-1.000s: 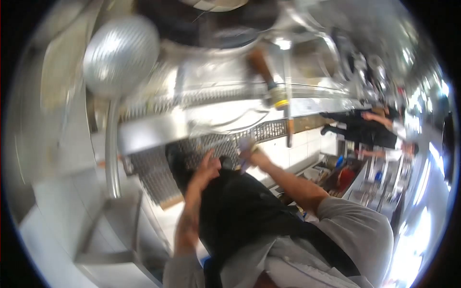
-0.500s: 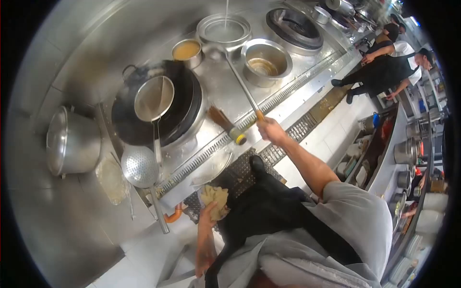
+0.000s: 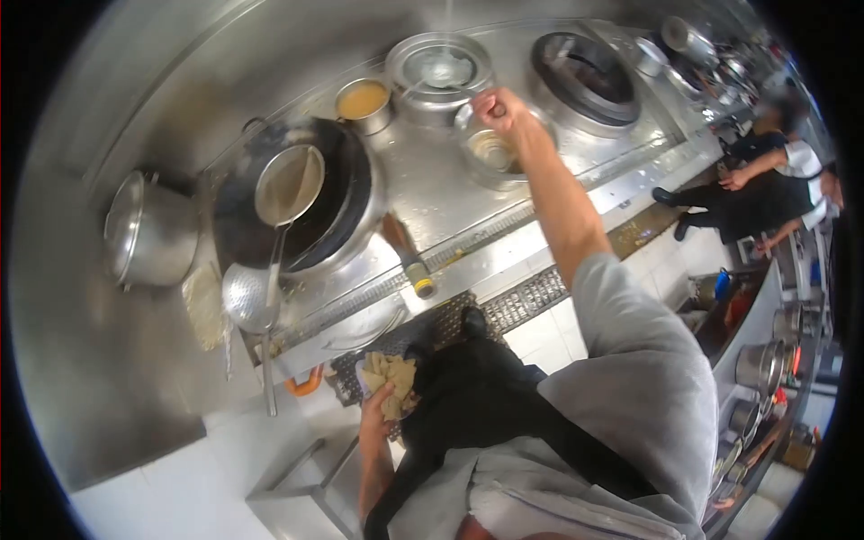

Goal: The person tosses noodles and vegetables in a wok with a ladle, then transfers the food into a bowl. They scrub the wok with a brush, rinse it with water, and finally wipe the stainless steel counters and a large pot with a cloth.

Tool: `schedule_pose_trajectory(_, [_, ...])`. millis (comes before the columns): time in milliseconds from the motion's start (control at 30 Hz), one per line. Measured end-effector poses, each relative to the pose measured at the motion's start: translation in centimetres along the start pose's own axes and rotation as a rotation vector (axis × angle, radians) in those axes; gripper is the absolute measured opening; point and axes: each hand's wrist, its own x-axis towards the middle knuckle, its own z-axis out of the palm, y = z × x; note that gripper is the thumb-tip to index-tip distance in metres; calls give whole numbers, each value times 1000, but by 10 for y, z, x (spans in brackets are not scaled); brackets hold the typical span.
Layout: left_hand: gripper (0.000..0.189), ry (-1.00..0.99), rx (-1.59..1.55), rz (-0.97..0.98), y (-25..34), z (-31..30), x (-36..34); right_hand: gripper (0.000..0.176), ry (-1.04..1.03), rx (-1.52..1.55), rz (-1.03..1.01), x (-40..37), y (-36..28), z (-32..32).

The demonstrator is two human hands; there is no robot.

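My right hand (image 3: 499,109) is closed round the handle of a ladle, held over the steel pot (image 3: 492,148) at the stove. The ladle's head is at the round water basin (image 3: 439,72), where water runs down in a thin stream. Low in the view, my left hand (image 3: 378,405) grips a crumpled beige cloth (image 3: 391,382). On the left burner a black wok (image 3: 337,198) has a fine strainer (image 3: 290,184) resting over it. A perforated skimmer (image 3: 247,295) lies beside the wok, near the front edge.
A small pot of yellow liquid (image 3: 363,99) stands behind the wok. A brush (image 3: 409,261) lies on the stove's front edge. The lidded pot (image 3: 153,229) is at far left, another burner (image 3: 585,81) to the right. A person (image 3: 765,180) stands farther right.
My right hand has moved up and away from me with the ladle, whose head now reaches the water basin. My left hand still has the cloth. The view has shifted slightly.
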Motion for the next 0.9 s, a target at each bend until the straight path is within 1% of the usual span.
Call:
schedule_pose_trajectory(33, [48, 25, 5, 11, 5, 11, -7, 12, -59, 176, 73, -34, 12, 3])
schedule_pose_trajectory(67, [47, 54, 8, 22, 8, 13, -13, 20, -43, 212, -7, -61, 24, 2])
schedule_pose_trajectory(133, [46, 22, 28, -8, 4, -8, -5, 23, -97, 164, 1, -106, 41, 3])
schedule_pose_trajectory(167, [45, 11, 0, -5, 4, -12, -4, 23, -85, 159, -17, -128, 45, 7])
schedule_pose_trajectory(233, [46, -8, -2, -41, 0, -36, 1, 21, -85, 21, 16, -174, 52, 26])
schedule_pose_trajectory(267, [46, -27, -12, -60, 1, -44, 0, 22, -32, -31, 0, -194, 52, 37])
schedule_pose_trajectory(333, [46, -60, 129, -41, 5, -62, -5, 21, 66, -179, 69, -220, 42, 47])
schedule_pose_trajectory(367, [45, -15, 153, -42, 8, -70, -13, 21, 85, -184, 57, -231, 41, 52])
schedule_pose_trajectory(433, [47, -30, 96, -63, 4, -98, -20, 14, 343, -553, 19, -250, 42, 66])
schedule_pose_trajectory(467, [48, -22, 52, -75, 3, -116, -26, 14, 355, -554, 14, -260, 54, 73])
schedule_pose_trajectory(500, [47, -69, 48, -77, 1, -134, -29, 12, 489, -913, -76, -270, 63, 82])
schedule_pose_trajectory(533, [47, -79, 53, -78, -3, -145, -35, 17, 620, -1269, -169, -278, 70, 87])
schedule_pose_trajectory(567, [45, -44, 25, -91, -5, -156, -43, 20, 687, -1530, -150, -274, 60, 78])
schedule_pose_trajectory(600, [44, -4, 2, -105, -6, -169, -52, 20, 695, -1516, -153, -268, 53, 66])
schedule_pose_trajectory(633, [42, 99, -26, -121, -9, -176, -59, 18, 604, -2000, -130, -260, 44, 54])
schedule_pose_trajectory(667, [42, 95, -14, -116, -9, -181, -66, 19, 472, -2483, -100, -262, 50, 61])
schedule_pose_trajectory(700, [42, 68, 0, -106, -9, -187, -72, 23, 390, -2744, -233, -262, 61, 60])
schedule_pose_trajectory(733, [43, 43, 15, -99, -7, -190, -75, 23, 397, -2734, -241, -254, 70, 56])
schedule_pose_trajectory(800, [42, 94, 62, -113, -10, -198, -78, 24, 692, -2421, -622, -232, 87, 35])
schedule_pose_trajectory(833, [41, 141, 72, -143, -18, -207, -74, 28, 640, -2244, -582, -233, 102, 45])
schedule_pose_trajectory(867, [41, 191, 82, -168, -26, -218, -71, 28, 625, -2235, -580, -223, 103, 40])
schedule_pose_trajectory(900, [41, 207, 83, -152, -38, -230, -69, 29, 665, -2177, -597, -205, 100, 33])
